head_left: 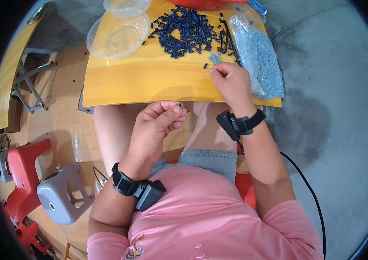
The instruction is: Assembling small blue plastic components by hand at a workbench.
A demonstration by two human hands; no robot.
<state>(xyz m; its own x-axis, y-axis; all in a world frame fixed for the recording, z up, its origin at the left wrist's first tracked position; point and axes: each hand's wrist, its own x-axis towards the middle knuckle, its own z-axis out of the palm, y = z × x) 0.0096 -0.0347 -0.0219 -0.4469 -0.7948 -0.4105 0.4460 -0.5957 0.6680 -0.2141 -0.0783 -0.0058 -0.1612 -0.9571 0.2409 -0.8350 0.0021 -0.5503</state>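
Observation:
My left hand [160, 121] is closed in front of the table's near edge, thumb and forefinger pinching a small dark plastic piece [178, 104]. It looks like the short dark blue cylindrical pieces heaped in a pile [186, 32] on the table. Farther right, my right hand [232, 82] has its thumb and forefinger pressed together beside a little heap of thin silvery metal parts [214, 58]. Whether anything is between those fingertips is too small to make out. A single dark piece [205, 66] lies just left of the right fingertips.
Two clear plastic bowls [121, 37] stand at the table's [136, 84] far left. A clear bag of silvery parts [260, 60] lies along the right edge, beside black rod-shaped tools [229, 37]. A red basin [201, 3] is at the back. Plastic stools [58, 195] stand left on the floor.

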